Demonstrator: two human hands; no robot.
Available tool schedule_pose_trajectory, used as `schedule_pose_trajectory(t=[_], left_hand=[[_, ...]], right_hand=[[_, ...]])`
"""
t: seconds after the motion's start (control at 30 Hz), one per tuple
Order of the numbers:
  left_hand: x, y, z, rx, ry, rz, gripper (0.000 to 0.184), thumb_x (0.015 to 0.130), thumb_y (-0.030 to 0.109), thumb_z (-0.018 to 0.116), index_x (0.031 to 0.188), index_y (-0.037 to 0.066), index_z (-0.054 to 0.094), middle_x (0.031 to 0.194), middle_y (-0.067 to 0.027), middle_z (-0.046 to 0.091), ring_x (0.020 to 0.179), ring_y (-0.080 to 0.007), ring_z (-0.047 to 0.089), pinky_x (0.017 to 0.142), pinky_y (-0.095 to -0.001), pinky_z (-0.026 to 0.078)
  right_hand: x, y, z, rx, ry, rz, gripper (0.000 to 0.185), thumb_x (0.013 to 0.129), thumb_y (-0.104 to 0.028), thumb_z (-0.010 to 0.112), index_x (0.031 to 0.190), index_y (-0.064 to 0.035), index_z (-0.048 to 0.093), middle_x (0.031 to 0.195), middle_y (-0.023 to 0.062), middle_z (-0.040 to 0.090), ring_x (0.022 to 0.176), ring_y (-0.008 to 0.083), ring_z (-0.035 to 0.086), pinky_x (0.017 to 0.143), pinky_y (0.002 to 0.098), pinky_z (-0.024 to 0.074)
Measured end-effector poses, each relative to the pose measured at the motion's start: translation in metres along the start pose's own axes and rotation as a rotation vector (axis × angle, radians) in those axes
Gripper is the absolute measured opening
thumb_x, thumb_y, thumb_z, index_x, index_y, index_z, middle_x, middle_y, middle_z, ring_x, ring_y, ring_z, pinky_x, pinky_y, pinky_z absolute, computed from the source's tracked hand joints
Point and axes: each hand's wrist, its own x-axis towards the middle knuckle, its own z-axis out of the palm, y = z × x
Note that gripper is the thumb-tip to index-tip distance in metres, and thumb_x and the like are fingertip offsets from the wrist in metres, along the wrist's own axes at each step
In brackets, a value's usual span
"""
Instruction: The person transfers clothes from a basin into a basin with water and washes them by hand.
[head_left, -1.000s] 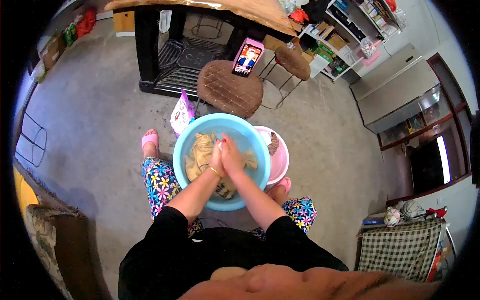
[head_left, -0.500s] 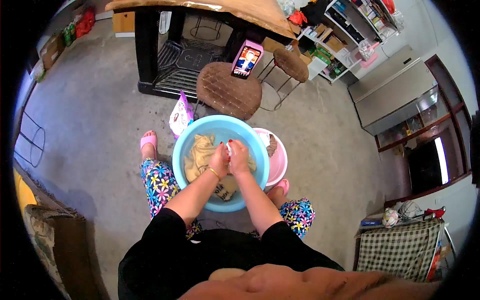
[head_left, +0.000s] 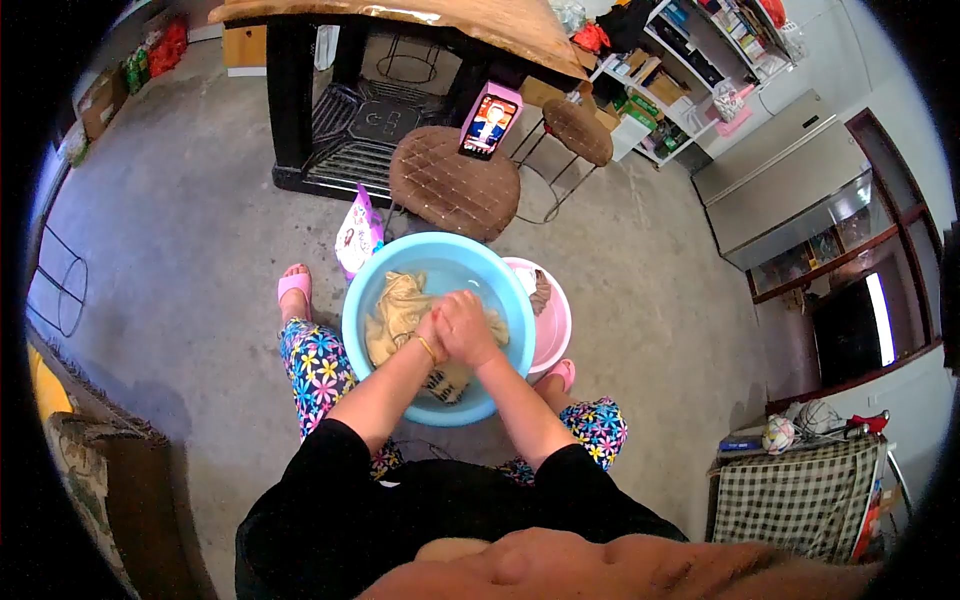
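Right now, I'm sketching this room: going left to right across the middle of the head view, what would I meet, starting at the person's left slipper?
Left pink slipper, light blue basin, pink basin, dark panel with a bright strip.

Your camera is up on your head
It looks forward and down, past your arms (head_left: 385, 385) to the blue tub (head_left: 525, 335), and sees wide, up to the table (head_left: 480, 20).
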Motion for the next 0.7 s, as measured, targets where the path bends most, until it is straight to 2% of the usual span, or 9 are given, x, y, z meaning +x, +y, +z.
schedule_pose_trajectory(t=[0.2, 0.3, 0.47, 0.6, 0.7], left_hand=[[0.004, -0.012, 0.005, 0.022, 0.110, 0.102, 0.034, 0.086, 0.045, 0.039, 0.095, 0.017, 0.055, 0.086, -0.0022, 0.057, 0.079, -0.0192, 0.055, 0.061, -0.0340, 0.043], [0.006, -0.010, 0.001, 0.041, 0.135, 0.135, 0.033, 0.086, 0.045, 0.040, 0.094, 0.016, 0.055, 0.084, -0.0024, 0.057, 0.076, -0.0191, 0.054, 0.059, -0.0336, 0.042], [0.002, -0.008, -0.004, 0.081, 0.176, 0.171, 0.033, 0.086, 0.044, 0.040, 0.093, 0.016, 0.055, 0.080, -0.0028, 0.056, 0.073, -0.0191, 0.054, 0.056, -0.0330, 0.041], [-0.033, 0.002, 0.030, 0.116, 0.294, 0.207, 0.033, 0.086, 0.044, 0.041, 0.092, 0.015, 0.055, 0.077, -0.0036, 0.055, 0.069, -0.0193, 0.053, 0.055, -0.0327, 0.041], [-0.038, 0.007, 0.037, 0.331, 0.328, 0.192, 0.037, 0.086, 0.043, 0.040, 0.092, 0.011, 0.055, 0.079, -0.0077, 0.056, 0.072, -0.0240, 0.055, 0.059, -0.0365, 0.043]], right_hand=[[-0.003, 0.004, 0.009, -0.005, -0.087, 0.214, 0.015, 0.077, -0.018, 0.049, 0.075, -0.0047, 0.054, 0.076, 0.0176, 0.056, 0.075, 0.0371, 0.051, 0.068, 0.0455, 0.0423], [0.006, 0.003, 0.017, -0.032, -0.228, 0.402, 0.020, 0.078, -0.021, 0.047, 0.073, -0.0030, 0.055, 0.075, 0.0204, 0.058, 0.073, 0.0401, 0.053, 0.066, 0.0483, 0.0425], [0.015, 0.002, 0.026, 0.047, -0.128, 0.478, 0.025, 0.079, -0.022, 0.044, 0.068, -0.0006, 0.052, 0.071, 0.0219, 0.056, 0.069, 0.0412, 0.052, 0.061, 0.0486, 0.0406], [0.015, 0.005, 0.030, 0.122, -0.066, 0.542, 0.027, 0.079, -0.022, 0.044, 0.068, 0.0001, 0.054, 0.069, 0.0231, 0.056, 0.068, 0.0423, 0.052, 0.061, 0.0474, 0.0414], [0.009, 0.012, 0.038, 0.169, 0.009, 0.602, 0.026, 0.079, -0.022, 0.045, 0.069, 0.0003, 0.055, 0.068, 0.0235, 0.055, 0.066, 0.0429, 0.052, 0.060, 0.0460, 0.0417]])
